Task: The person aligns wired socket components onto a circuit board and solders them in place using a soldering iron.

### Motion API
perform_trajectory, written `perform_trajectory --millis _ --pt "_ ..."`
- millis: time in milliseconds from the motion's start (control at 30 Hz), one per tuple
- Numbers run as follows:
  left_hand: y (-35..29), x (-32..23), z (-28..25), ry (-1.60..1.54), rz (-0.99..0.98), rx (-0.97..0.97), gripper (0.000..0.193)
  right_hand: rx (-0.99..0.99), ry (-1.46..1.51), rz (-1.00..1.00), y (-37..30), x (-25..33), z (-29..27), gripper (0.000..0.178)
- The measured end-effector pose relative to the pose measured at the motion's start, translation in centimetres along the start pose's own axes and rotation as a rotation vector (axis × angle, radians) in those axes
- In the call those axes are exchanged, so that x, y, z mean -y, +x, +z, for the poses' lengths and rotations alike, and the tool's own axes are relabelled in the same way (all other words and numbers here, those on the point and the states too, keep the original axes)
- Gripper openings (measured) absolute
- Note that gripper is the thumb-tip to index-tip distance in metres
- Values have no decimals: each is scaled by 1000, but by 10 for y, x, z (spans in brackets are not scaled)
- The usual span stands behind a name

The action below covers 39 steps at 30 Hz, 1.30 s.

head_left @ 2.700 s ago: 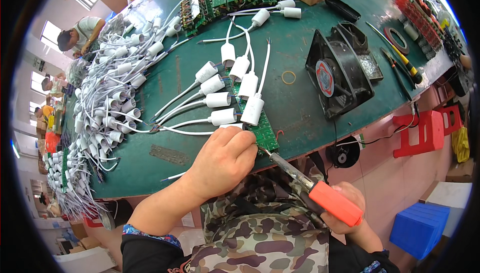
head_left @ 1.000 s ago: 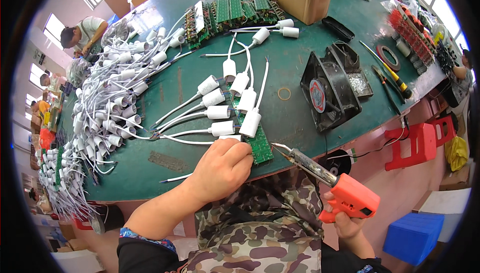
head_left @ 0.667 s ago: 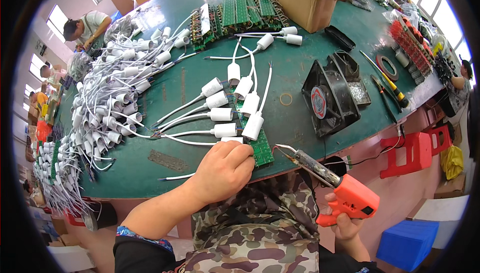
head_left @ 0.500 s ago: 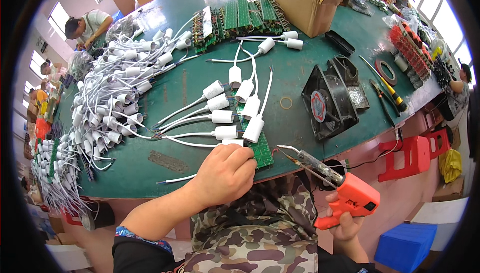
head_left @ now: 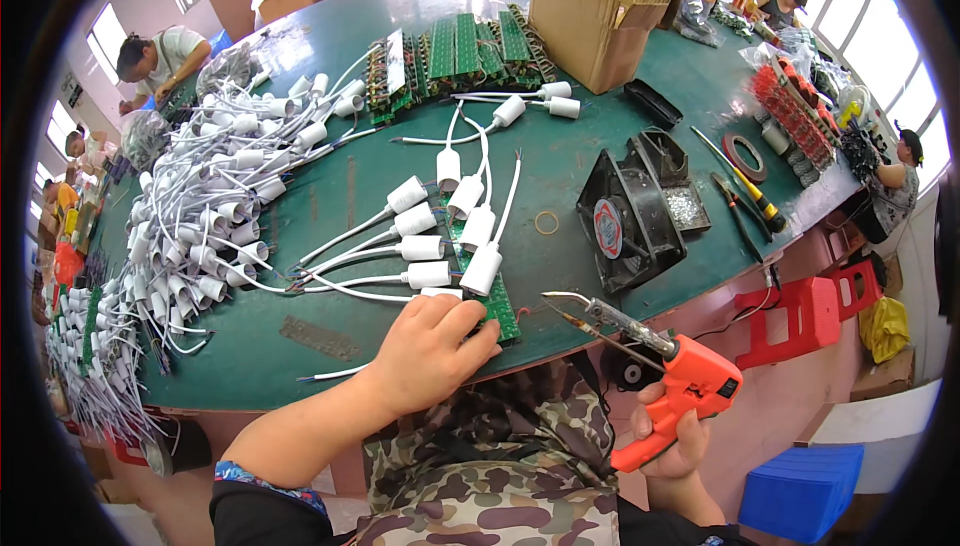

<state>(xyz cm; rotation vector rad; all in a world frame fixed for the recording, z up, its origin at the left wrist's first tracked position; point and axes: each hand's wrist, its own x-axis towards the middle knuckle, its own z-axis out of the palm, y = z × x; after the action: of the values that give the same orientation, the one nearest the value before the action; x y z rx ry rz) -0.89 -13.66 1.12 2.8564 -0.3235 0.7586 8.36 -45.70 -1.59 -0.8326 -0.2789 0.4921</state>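
A long green circuit board (head_left: 497, 313) lies near the table's front edge. White lamp sockets (head_left: 428, 274) with white cables line both its sides, wires at the board. At its near end my left hand (head_left: 428, 354) is closed, fingertips pressed together over the board; what they grip is hidden. Out from under that hand a white cable (head_left: 342, 374) runs left, its end stripped. My right hand (head_left: 680, 441) wraps round the handle of a red soldering gun (head_left: 705, 378). Its tip points left, just right of the board and apart from it.
A large heap of white sockets (head_left: 215, 181) covers the left side. Behind stand green board stacks (head_left: 465, 51) and a cardboard box (head_left: 592, 26). At right are a black fan (head_left: 635, 216), pliers (head_left: 738, 216), a screwdriver (head_left: 745, 186) and tape (head_left: 743, 158). Other people work around the table.
The whole view has shifted, so the table's things sit slightly more to the left. My left hand stays at the board's near end, and the soldering gun stays in my right hand.
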Motion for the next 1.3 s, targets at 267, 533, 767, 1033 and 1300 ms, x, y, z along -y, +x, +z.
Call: perform_trajectory --millis 267,533,767,1033,1300 --pt "10 39 -3 86 -3 -7 36 66 -42 -11 2 -2 -1 62" --pt "8 39 -9 39 -68 -15 39 -4 124 64 0 -5 -5 66" --pt "-7 26 -24 11 -93 -38 37 -14 159 252 6 3 3 70" --pt "-27 33 -29 5 -216 -37 40 7 269 311 5 1 1 71" --pt "-24 42 -33 99 -182 -30 39 27 198 175 -3 -8 -9 65"
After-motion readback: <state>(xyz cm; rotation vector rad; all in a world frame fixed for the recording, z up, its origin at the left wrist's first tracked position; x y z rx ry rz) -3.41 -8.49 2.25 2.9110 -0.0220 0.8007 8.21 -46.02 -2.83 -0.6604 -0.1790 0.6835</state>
